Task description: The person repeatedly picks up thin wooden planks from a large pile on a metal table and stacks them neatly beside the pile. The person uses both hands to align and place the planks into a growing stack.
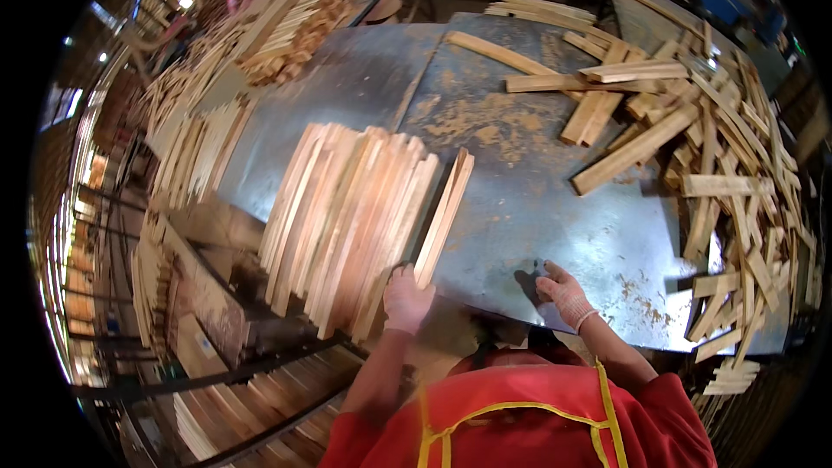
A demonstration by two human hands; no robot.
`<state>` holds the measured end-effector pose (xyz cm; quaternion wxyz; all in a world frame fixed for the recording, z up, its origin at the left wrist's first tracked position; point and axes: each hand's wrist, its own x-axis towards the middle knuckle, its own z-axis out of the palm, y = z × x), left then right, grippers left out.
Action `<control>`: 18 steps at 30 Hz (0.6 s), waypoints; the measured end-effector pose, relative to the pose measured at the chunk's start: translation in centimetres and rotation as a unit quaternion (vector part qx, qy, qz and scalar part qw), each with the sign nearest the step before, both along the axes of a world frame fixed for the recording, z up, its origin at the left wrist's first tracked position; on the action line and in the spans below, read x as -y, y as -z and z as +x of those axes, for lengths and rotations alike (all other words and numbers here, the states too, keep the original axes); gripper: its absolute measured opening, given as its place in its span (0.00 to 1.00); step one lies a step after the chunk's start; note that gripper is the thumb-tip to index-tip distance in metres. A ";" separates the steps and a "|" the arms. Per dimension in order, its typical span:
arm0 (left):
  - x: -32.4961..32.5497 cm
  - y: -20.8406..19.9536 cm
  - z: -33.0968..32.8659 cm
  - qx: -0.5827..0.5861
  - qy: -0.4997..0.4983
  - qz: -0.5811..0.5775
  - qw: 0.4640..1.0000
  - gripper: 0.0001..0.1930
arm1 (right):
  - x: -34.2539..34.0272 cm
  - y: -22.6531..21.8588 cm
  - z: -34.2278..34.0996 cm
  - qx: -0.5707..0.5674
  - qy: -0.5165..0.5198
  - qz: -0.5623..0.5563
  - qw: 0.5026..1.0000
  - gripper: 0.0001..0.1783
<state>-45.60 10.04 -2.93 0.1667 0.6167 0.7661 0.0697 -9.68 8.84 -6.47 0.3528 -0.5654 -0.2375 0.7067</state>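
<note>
My left hand [409,302], in a pale work glove, is closed at the near end of a loose wooden strip [446,217]. That strip lies on the metal tabletop [511,217], slightly apart from a row of wooden strips [351,225] laid side by side to its left. The near ends of the row reach past the table edge beside this hand. My right hand [568,296], gloved too, hovers over the table's near edge with thumb and fingers apart. Nothing shows in it, and a dark shadow falls beside its fingertips.
A jumbled heap of wooden pieces [719,139] covers the table's right side. Sawdust [468,117] is scattered across the middle. More strips [295,39] are stacked at the far left. Below left, a dark metal rail [217,379] runs above further boards [260,407].
</note>
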 end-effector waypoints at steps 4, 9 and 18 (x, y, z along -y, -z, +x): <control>-0.7 -4.4 2.3 0.212 -0.046 -0.073 0.973 0.28 | -0.2 1.1 -5.0 -0.141 0.012 -0.017 0.990 0.46; 1.4 -4.5 8.5 0.354 0.009 -0.143 0.924 0.54 | -4.4 -1.8 -13.0 -0.122 0.058 0.026 0.990 0.26; 1.0 -5.3 -9.0 0.180 -0.025 0.074 0.981 0.43 | -11.0 1.8 -15.6 0.195 -0.229 0.042 0.953 0.31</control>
